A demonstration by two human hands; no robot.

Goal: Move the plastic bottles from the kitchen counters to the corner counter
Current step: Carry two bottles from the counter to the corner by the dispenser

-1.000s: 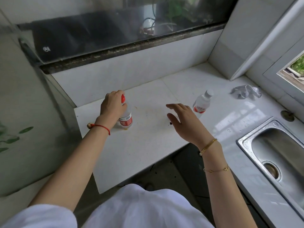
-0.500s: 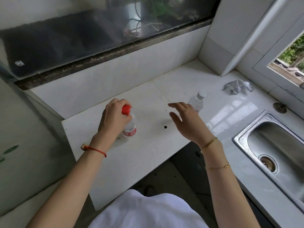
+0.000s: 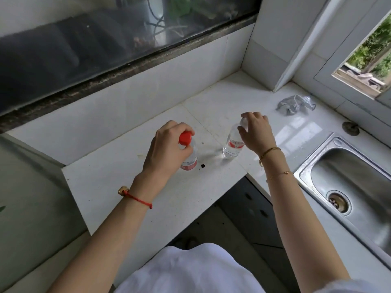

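Note:
A small clear bottle with a red cap (image 3: 189, 158) is upright over the white counter (image 3: 118, 172), and my left hand (image 3: 167, 149) grips it around the neck from above. To its right a second clear bottle with a white cap and red label (image 3: 231, 145) stands on the counter. My right hand (image 3: 256, 132) is closed over its cap and neck. The corner of the counter (image 3: 239, 85) lies beyond both bottles, against the tiled walls.
A crumpled silvery cloth (image 3: 295, 104) lies at the back right near the window ledge. A steel sink (image 3: 349, 182) with a drain fills the right side. A small dark speck (image 3: 202, 165) sits beside the red-capped bottle. The counter's front edge drops to a dark floor.
My right hand has reached forward and closed on the white-capped bottle. My left hand has carried the red-capped bottle to the right, closer to the other bottle.

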